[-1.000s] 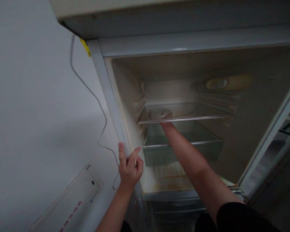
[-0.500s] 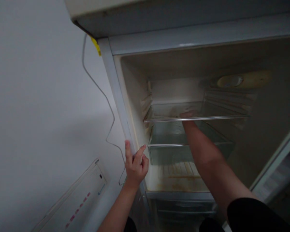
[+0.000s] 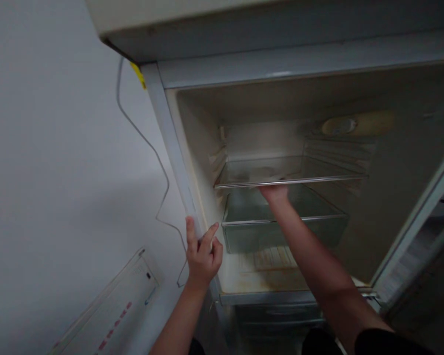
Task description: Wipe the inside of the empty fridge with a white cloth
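Right hand (image 3: 274,193) grips the front edge of one level glass shelf (image 3: 318,170), running left-right; left hand (image 3: 202,251) clasps the fridge frame (image 3: 173,153)

dim, greyish | soft shadow on wall (image 3: 59,162) | slight blur | wide-angle bending at edges

A clear crisper drawer (image 3: 281,227) sits low in the fridge. Above it, on the right inner wall, is what looks like a lamp cover (image 3: 355,124). Left of the drawer, a thin grey cable (image 3: 153,153) hangs down the white wall, above a leaning white panel (image 3: 114,308).
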